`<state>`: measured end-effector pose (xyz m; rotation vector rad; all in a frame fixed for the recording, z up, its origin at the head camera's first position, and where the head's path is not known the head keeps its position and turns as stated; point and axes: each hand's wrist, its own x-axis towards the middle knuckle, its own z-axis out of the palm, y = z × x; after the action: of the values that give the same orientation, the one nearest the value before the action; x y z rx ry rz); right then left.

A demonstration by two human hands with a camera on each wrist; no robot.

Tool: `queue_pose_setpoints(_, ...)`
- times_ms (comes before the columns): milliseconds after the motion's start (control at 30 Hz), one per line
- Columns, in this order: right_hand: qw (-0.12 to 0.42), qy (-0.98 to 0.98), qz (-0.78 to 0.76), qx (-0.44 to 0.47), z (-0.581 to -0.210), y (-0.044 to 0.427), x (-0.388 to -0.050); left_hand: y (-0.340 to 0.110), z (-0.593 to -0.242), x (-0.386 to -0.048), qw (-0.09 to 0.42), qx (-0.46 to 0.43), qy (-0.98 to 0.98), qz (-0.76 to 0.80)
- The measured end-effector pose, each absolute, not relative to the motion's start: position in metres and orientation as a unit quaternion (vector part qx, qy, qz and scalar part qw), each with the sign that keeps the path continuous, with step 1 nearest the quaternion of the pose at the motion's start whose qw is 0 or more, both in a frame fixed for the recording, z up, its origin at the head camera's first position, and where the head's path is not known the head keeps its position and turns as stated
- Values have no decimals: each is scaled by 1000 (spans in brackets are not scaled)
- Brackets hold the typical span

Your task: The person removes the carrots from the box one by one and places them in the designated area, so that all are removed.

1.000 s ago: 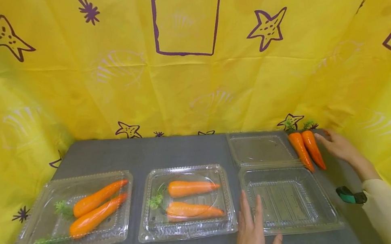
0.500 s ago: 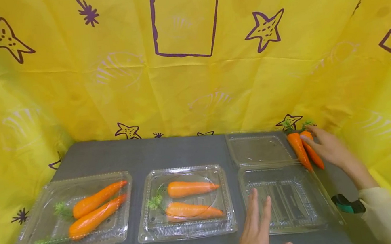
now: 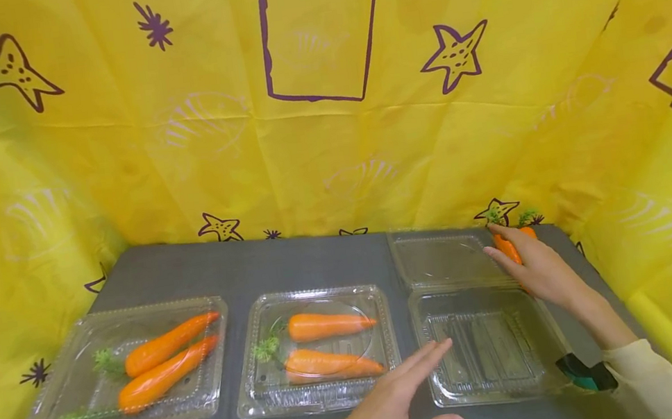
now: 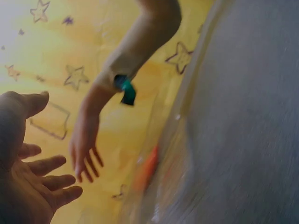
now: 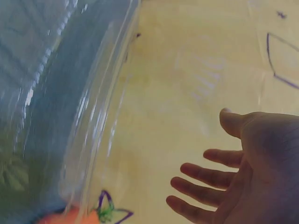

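Observation:
My right hand is above two carrots with green tops at the far right, its fingers extended and hiding much of them. The left carrot shows more than the right carrot. In the right wrist view that hand has its fingers spread with nothing in them. An open clear plastic clamshell box lies just left of the carrots, its lid folded back. My left hand hovers by the box's front left corner, fingers straight; in the left wrist view the left palm holds nothing.
Two closed clear boxes stand to the left on the grey table: a middle box and a left box, each with two carrots inside. A yellow patterned cloth hangs behind and at both sides.
My right hand has moved left, from beside the two carrots to over them. My left hand has turned its fingers rightward and shifted left, away from the open box. The carrots stay put.

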<state>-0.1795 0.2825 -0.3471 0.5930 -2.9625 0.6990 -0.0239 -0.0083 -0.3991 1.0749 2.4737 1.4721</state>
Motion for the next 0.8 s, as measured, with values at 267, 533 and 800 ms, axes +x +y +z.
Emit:
queue_pose_setpoints(267,42,-942,246,223,-356,257,-164,-49,-391,-31,-33,302,798,521)
queue_pose_setpoints(533,70,-923,286,246,-368,238,-148,-91,-392,-38,-105,236,827,499)
queue_pose_setpoints(800,98,-919,300,236,-376,216,-131,-127,-393,-38,-117,178,864,455)
